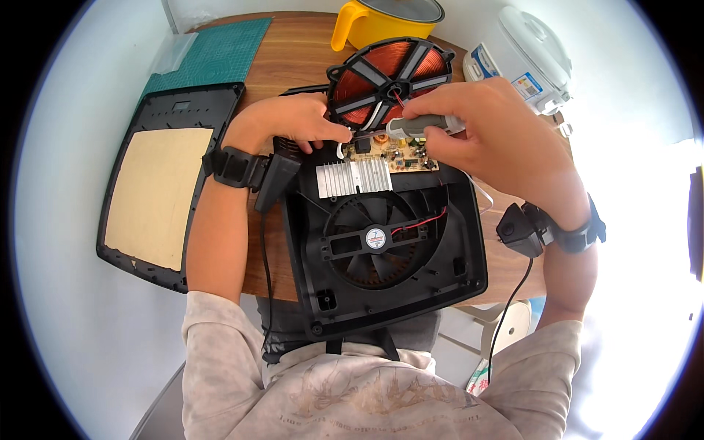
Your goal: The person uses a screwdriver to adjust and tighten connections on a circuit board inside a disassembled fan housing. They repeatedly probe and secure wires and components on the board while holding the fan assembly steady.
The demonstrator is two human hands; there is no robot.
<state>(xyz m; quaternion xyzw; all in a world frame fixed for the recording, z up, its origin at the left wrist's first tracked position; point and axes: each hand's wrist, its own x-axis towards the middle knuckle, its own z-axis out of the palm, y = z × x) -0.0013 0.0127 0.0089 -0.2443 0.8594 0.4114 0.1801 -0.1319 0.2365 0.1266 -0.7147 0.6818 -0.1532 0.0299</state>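
Closest to the camera, the person's pale patterned shirt (352, 396) is filling the lower edge, with both bare forearms rising from it toward a brown wooden table (293, 55). Just beyond the shirt, an opened black plastic induction cooker base (458, 242) is lying on the table's near edge, showing a round black cooling fan (375, 239) with red and black wires, a ribbed silver heat sink (353, 177) and, behind it, a tan circuit board (400, 155) crowded with small parts. At the far edge of the base, a round copper coil in a black spoked frame (389, 73) is standing tilted up. The left hand (293, 126), wearing a black wrist strap with a small black device, is curling its fingers at the coil's lower left rim, fingertips pinched near a white wire beside the board. The right hand (499, 139), strapped likewise, is gripping a grey-handled tool (422, 126) closed in its fingers, the tip pointing at the board just under the coil. To the left, a black cooker top panel with a beige square underside (165, 187) is lying flat, with a green cutting mat (213, 55) behind it. Farther back are sitting a yellow pot with a handle (374, 26) and a white rice cooker (535, 51).
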